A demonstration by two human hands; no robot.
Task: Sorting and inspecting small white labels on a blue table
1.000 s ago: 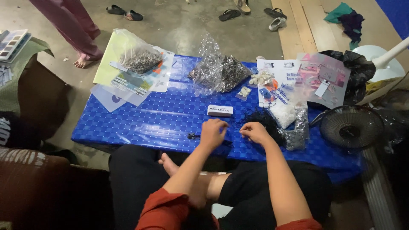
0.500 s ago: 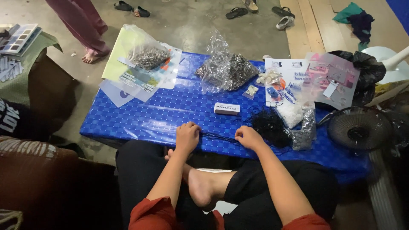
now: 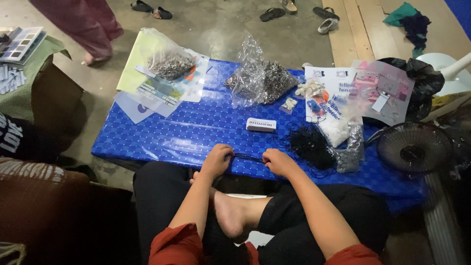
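i see rust-red sleeves pushed up above my elbows, leaving both forearms bare. my left hand and right hand wear no gloves or rings. black trousers cover my legs, and one foot is bare.

The fingertips of both hands curl out of sight, and the small fan is dim.

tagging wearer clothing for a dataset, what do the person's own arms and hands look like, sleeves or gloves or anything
Both hands, left and right, are bare: no gloves, and no rings or watch that show. The forearms are bare too. Red-orange sleeves are pushed up to about the elbows, loose and creased.
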